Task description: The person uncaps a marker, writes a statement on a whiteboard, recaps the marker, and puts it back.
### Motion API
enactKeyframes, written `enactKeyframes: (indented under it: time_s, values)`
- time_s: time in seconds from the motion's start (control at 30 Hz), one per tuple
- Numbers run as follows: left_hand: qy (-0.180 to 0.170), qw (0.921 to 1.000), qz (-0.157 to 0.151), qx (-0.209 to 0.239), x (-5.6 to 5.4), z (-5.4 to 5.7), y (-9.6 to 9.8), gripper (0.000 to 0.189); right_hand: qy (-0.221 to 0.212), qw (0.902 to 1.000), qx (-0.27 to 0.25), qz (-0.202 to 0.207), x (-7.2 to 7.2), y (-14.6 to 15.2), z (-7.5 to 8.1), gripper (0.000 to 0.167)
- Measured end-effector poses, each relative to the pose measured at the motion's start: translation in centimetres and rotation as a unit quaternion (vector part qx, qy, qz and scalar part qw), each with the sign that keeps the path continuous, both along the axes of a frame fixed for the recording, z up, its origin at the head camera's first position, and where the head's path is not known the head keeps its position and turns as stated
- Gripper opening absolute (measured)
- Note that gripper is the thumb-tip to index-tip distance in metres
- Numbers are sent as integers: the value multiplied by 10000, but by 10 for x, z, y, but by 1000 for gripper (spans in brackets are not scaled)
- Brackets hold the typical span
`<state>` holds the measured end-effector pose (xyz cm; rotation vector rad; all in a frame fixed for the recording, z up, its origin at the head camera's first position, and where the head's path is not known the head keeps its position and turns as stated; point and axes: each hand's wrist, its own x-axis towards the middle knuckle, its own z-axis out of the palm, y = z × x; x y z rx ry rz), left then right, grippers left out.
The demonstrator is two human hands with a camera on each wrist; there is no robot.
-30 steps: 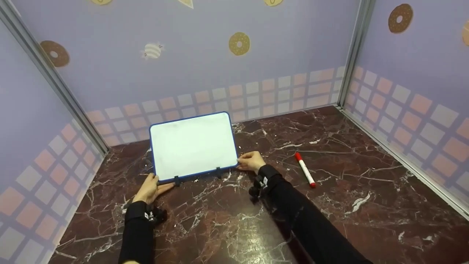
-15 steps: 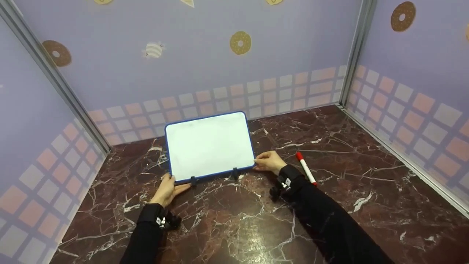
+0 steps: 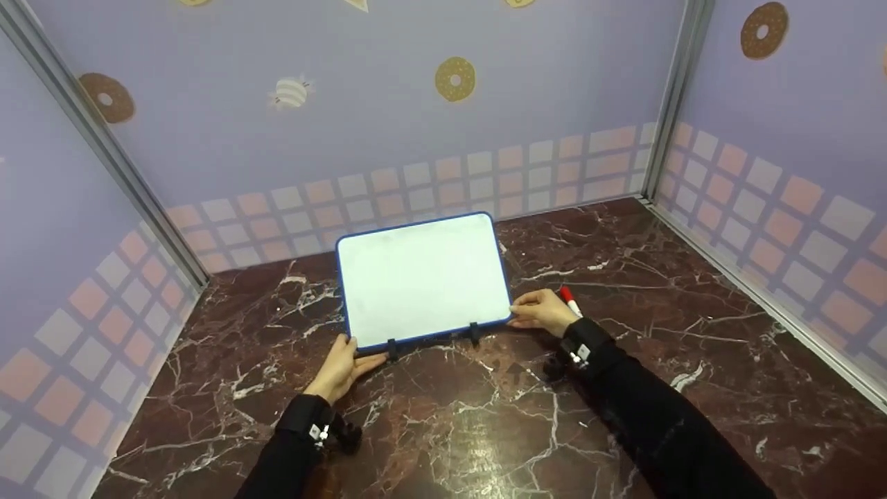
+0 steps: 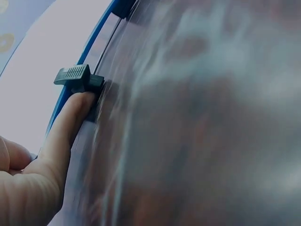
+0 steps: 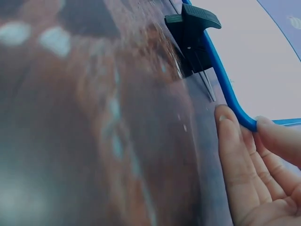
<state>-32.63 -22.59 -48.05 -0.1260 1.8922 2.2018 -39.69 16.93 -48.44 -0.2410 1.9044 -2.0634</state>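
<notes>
A small whiteboard (image 3: pixel 424 281) with a blue frame stands leaning back on the table, held up by two black clip feet (image 3: pixel 393 349) at its lower edge. My left hand (image 3: pixel 339 367) grips its lower left corner, and one finger stretches along the bottom edge to touch the nearer black foot (image 4: pixel 77 77) in the left wrist view. At the lower right corner, my right hand (image 3: pixel 547 312) pinches the frame between thumb and fingers. The right foot (image 5: pixel 195 33) sits a little apart from those fingertips. A red-capped marker (image 3: pixel 569 299) lies just behind the right hand, its lower part hidden.
The tabletop (image 3: pixel 443 416) is dark red marble pattern with white veins. Lilac walls (image 3: pixel 374 125) with donut prints and pink and white squares close off the back and both sides. Black sleeves and wrist cameras cover the forearms.
The whiteboard has slid to the right across the table, with both hands keeping hold of its lower corners. My right hand and forearm now cover most of the marker, which has stayed in place.
</notes>
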Motion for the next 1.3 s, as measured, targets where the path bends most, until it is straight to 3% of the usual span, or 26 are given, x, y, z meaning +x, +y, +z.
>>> enactKeyframes:
  time_s: [0.3,0.5,0.7,0.97,1.07,1.17,1.23,1.3]
  values:
    - [-23,9999,-10,134,12,-4,26,62,102,9998,113,145,18,33,-4,15]
    - [100,9992,-216,313,17,-6,42,62,158,9996,97,235,31,54,-3,15]
    - [121,9989,-250,370,21,-6,46,62,247,9992,209,229,33,60,-3,16]
    - [255,9992,-299,73,24,-4,44,56,439,9979,480,-9,34,56,-1,17]
    - [193,9985,-458,-222,27,0,40,57,773,9921,972,-196,36,52,2,22]
    - [120,9940,-695,-834,31,9,35,65,1206,9783,1632,-427,38,52,7,28]
    - [226,9873,-736,-1392,33,15,31,65,1463,9681,1948,-585,39,53,12,28]
    - [600,9715,-627,-2207,35,22,29,59,1765,9550,2278,-697,41,55,16,27]
